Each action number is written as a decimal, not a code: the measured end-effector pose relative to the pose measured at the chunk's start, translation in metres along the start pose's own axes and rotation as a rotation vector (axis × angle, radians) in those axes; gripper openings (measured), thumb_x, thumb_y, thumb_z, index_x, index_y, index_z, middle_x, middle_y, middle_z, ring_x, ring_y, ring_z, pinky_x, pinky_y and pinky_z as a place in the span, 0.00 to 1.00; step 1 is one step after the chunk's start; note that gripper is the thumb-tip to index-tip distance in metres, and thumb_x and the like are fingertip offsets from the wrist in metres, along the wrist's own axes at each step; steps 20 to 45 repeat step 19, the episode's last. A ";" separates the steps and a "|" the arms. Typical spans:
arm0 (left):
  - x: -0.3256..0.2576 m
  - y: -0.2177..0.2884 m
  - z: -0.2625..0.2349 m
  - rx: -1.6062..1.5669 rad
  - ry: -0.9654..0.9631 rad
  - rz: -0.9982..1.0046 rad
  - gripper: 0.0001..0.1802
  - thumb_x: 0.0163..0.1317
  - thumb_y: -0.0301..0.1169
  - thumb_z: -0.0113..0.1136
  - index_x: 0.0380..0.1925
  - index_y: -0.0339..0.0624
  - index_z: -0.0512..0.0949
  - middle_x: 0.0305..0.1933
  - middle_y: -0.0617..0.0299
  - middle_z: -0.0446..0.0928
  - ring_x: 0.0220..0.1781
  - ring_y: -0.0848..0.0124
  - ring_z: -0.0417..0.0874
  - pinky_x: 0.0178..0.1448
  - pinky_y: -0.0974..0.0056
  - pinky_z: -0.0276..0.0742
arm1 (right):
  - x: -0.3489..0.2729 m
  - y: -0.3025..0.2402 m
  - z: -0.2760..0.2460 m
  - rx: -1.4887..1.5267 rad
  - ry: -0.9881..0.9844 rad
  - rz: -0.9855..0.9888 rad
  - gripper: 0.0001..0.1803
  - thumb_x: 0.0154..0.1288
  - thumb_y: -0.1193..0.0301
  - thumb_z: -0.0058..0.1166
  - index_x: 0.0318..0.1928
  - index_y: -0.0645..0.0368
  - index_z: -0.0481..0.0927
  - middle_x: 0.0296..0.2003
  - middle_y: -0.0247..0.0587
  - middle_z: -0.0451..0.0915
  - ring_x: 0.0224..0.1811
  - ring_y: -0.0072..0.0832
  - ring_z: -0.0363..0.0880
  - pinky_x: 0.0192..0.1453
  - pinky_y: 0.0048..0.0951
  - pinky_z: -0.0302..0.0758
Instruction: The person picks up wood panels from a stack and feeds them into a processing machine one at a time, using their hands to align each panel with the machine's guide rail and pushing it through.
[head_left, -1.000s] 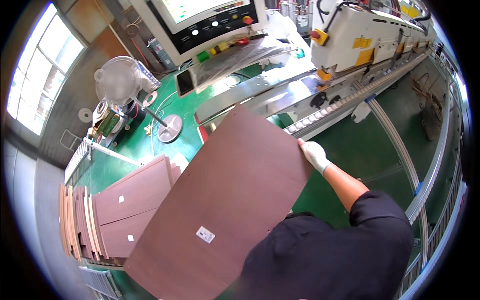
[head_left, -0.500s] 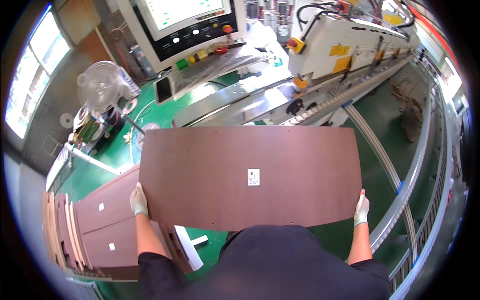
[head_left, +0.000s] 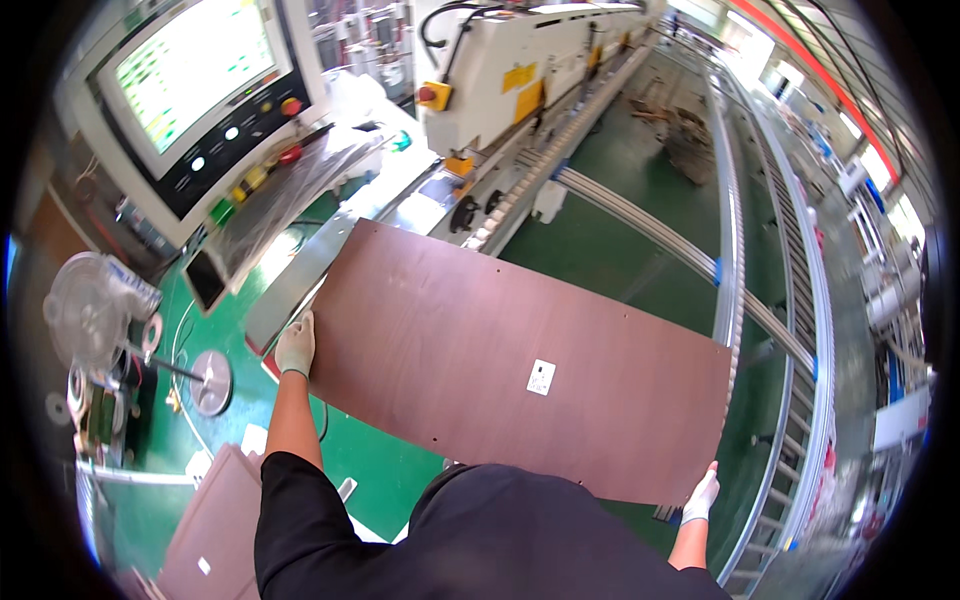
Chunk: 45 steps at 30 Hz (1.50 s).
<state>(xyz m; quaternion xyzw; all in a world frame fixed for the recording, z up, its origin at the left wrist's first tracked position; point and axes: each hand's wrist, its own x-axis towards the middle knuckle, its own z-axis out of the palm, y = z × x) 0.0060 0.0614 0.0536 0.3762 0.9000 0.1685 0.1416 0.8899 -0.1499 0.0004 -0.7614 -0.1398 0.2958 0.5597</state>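
Observation:
I carry a large dark brown board [head_left: 500,360] flat in front of me, with a small white label near its middle. My left hand [head_left: 296,345], in a pale glove, grips the board's left edge. At the lower right corner my gloved right hand [head_left: 700,497] holds the opposite edge. The board's far corner points toward the infeed of a long white machine [head_left: 520,70], beside a grey guide rail [head_left: 300,280].
A control panel with a lit screen and coloured buttons [head_left: 200,100] stands at the upper left. A roller conveyor [head_left: 800,330] curves along the right. More brown panels [head_left: 210,530] lie stacked at the lower left. A fan [head_left: 90,310] stands far left on the green floor.
I have turned to the right with the board; it has swung toward the white machine, its left end now near the guide rail. Both hands keep their hold on the ends.

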 end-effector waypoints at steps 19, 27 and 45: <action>0.032 0.003 0.042 0.410 0.293 0.646 0.43 0.65 0.57 0.56 0.71 0.39 0.63 0.73 0.48 0.65 0.77 0.49 0.61 0.79 0.44 0.55 | -0.084 0.052 -0.011 -0.170 0.121 0.120 0.40 0.75 0.41 0.47 0.60 0.72 0.77 0.56 0.44 0.81 0.57 0.33 0.79 0.62 0.33 0.74; 0.032 0.003 0.042 0.410 0.293 0.646 0.43 0.65 0.57 0.56 0.71 0.39 0.63 0.73 0.48 0.65 0.77 0.49 0.61 0.79 0.44 0.55 | -0.084 0.052 -0.011 -0.170 0.121 0.120 0.40 0.75 0.41 0.47 0.60 0.72 0.77 0.56 0.44 0.81 0.57 0.33 0.79 0.62 0.33 0.74; 0.032 0.003 0.042 0.410 0.293 0.646 0.43 0.65 0.57 0.56 0.71 0.39 0.63 0.73 0.48 0.65 0.77 0.49 0.61 0.79 0.44 0.55 | -0.084 0.052 -0.011 -0.170 0.121 0.120 0.40 0.75 0.41 0.47 0.60 0.72 0.77 0.56 0.44 0.81 0.57 0.33 0.79 0.62 0.33 0.74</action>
